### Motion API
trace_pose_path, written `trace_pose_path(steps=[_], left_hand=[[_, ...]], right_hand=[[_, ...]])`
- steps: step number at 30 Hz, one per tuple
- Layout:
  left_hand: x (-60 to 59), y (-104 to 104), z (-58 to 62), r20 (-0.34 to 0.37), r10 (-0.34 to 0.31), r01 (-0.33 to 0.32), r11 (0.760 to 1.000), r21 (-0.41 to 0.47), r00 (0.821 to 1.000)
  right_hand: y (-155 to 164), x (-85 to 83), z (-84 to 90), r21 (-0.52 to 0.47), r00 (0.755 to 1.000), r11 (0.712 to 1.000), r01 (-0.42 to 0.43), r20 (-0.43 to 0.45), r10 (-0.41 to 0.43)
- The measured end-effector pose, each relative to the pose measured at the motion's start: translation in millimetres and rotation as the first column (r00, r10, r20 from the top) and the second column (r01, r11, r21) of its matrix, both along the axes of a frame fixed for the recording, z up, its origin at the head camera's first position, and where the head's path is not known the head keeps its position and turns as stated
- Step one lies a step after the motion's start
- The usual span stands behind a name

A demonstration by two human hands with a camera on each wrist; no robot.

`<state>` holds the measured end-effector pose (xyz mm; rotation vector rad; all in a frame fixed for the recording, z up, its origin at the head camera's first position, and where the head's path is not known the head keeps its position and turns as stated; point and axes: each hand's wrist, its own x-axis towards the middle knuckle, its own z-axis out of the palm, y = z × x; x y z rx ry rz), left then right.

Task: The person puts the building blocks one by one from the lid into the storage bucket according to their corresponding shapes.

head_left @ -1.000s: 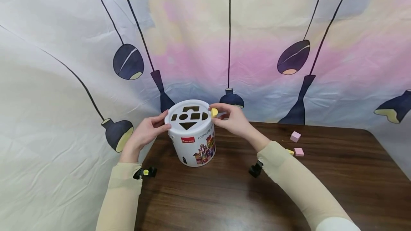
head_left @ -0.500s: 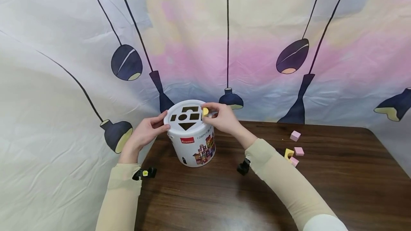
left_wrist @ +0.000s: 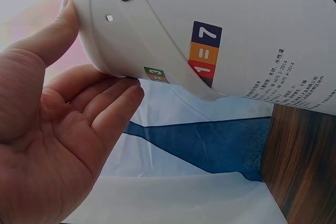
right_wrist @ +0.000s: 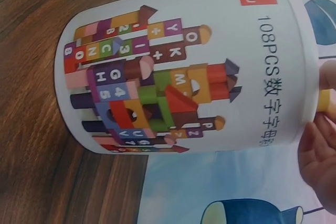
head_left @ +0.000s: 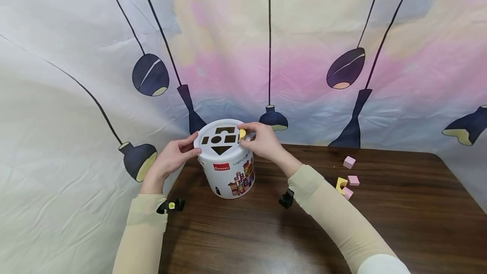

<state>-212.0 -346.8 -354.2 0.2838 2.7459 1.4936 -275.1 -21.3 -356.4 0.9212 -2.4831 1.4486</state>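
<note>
Right now my left hand point(head_left: 173, 158) rests with straight fingers against the near-left side of the white block bucket point(head_left: 228, 172) to keep it steady on the desk point(head_left: 380, 223). My right hand point(head_left: 262, 142) pinches a yellow block point(head_left: 242, 133) at a cutout in the lid point(head_left: 222, 138). Readable print: "108PCS", a red brand tag, and numbered, lettered blocks. Pink blocks point(head_left: 350, 162) lie far right.

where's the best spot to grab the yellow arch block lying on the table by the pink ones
Probably across the two flat faces of the yellow arch block, coming straight down from above. It lies on the table with a pink block close against its near side and another pink block just to its right, so the sides are crowded. The top looks free.
</note>
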Motion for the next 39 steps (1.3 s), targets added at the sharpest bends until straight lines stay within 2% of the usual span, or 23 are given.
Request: trace_pose_path(steps=[15, 29, 39], left_hand=[[6.9, -4, -1.0, -0.014, 0.027, -0.027, 1.0, -0.014, 1.0], [5.6, -4, 1.4, -0.019, 0.038, -0.038, 0.998, -0.041, 0.999], [1.5, 1, -0.7, -0.015, 0.024, -0.024, 0.999, -0.043, 1.0]], right_hand=[[-8, 4.1, 7.6, 0.108, 1.0, 0.994, -0.011, 0.005, 0.011], [-13, 3.6, 7.9, 0.101, 1.0, 0.995, 0.023, -0.009, -0.022], [-8, 3.1, 5.3, 0.092, 0.999, 0.995, 0.038, 0.015, -0.039]])
